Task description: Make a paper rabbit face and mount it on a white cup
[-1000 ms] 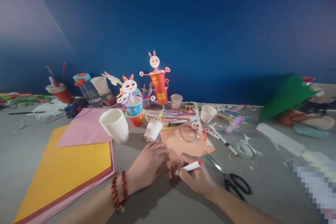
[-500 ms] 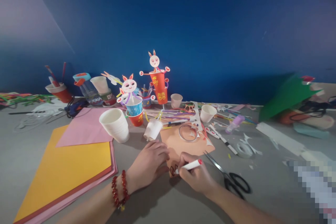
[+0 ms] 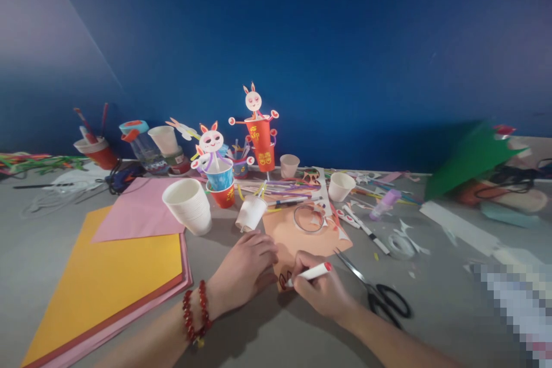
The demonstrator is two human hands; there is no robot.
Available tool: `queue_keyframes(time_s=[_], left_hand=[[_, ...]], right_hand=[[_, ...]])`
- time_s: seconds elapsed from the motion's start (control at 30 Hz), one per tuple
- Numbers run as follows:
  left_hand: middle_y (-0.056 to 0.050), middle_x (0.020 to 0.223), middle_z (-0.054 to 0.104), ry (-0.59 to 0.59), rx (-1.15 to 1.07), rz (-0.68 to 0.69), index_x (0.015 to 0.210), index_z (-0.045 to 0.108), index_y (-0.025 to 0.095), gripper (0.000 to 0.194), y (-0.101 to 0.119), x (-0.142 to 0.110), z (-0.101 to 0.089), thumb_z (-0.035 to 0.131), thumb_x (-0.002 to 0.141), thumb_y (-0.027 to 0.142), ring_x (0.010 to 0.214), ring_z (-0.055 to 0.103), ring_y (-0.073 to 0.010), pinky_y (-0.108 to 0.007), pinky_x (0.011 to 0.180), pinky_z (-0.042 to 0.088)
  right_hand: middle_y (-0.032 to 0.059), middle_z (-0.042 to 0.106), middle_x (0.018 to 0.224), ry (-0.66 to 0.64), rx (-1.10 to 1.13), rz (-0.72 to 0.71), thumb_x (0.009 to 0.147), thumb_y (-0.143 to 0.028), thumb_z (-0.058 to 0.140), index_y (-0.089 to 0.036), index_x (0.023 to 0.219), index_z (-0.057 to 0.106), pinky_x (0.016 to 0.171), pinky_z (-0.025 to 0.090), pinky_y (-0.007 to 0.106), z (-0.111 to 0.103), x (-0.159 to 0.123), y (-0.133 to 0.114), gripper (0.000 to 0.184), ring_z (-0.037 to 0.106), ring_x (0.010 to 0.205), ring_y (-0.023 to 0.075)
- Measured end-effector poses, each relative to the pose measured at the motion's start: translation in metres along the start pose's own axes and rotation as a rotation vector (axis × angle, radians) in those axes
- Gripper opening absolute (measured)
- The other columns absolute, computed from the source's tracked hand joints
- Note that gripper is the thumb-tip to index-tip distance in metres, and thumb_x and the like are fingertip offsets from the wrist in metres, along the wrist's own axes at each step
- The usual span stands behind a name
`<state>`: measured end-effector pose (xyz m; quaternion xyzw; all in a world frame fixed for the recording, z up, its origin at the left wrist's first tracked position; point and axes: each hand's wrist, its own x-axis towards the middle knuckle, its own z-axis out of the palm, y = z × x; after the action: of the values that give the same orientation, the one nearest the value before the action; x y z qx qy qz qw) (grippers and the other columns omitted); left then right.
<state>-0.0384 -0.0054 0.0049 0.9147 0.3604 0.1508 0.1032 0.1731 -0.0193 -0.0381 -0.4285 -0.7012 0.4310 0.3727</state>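
1 pen (image 3: 317, 271) in curled R hand (image 3: 321, 288), over paper (image 3: 288, 241), L hand (image 3: 248, 264) loosely bent, empty, at paper's L edge, scissors (image 3: 364, 280) R of paper

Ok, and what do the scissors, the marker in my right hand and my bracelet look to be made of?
Scissors: metal blades, by their gleam; black handles, likely plastic. Marker: probably plastic, with a smooth white barrel and red end. Bracelet: round red beads that look glossy; stone, glass or plastic, I can't tell.

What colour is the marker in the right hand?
White marker with a red end, clearest in the head view.
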Motion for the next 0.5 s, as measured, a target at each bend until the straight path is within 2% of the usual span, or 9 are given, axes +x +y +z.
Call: queue_keyframes(time_s=[0.17,0.3,0.43,0.5], left_hand=[[-0.005,0.115,0.069,-0.01,0.001,-0.01,0.099,0.065,0.02,0.014,-0.001,-0.001,0.001,0.069,0.087,0.024,0.119,0.056,-0.0262,-0.043,0.106,0.035],[-0.005,0.115,0.069,-0.007,0.006,-0.017,0.099,0.065,0.02,0.011,-0.001,-0.001,0.002,0.067,0.089,0.025,0.119,0.056,-0.0259,-0.043,0.106,0.035],[-0.005,0.113,0.069,-0.005,0.008,-0.016,0.098,0.064,0.02,0.01,0.0,0.0,0.001,0.065,0.091,0.027,0.117,0.057,-0.0251,-0.042,0.106,0.036],[-0.005,0.113,0.069,-0.013,0.018,-0.021,0.098,0.064,0.02,0.01,0.0,0.0,0.0,0.065,0.091,0.028,0.116,0.058,-0.0252,-0.042,0.105,0.037]], right_hand=[[-0.0055,0.051,0.056,0.016,0.049,-0.002,0.071,-0.014,0.049,-0.022,0.061,0.047,0.051,0.03,0.023,0.001,0.0,0.001,0.012,0.043,0.053,0.0113],[-0.0068,0.047,0.056,0.107,0.115,-0.023,0.076,-0.016,0.049,-0.022,0.065,0.048,0.05,0.03,0.022,-0.003,0.0,0.0,0.013,0.041,0.052,0.0109],[-0.006,0.05,0.06,0.089,0.086,-0.016,0.078,-0.016,0.049,-0.022,0.07,0.051,0.052,0.032,0.022,-0.01,0.0,-0.001,0.01,0.044,0.054,0.0113],[-0.0065,0.047,0.058,0.097,0.069,-0.016,0.076,-0.016,0.049,-0.022,0.067,0.049,0.051,0.03,0.022,-0.012,0.0,0.0,0.012,0.041,0.053,0.0109]])
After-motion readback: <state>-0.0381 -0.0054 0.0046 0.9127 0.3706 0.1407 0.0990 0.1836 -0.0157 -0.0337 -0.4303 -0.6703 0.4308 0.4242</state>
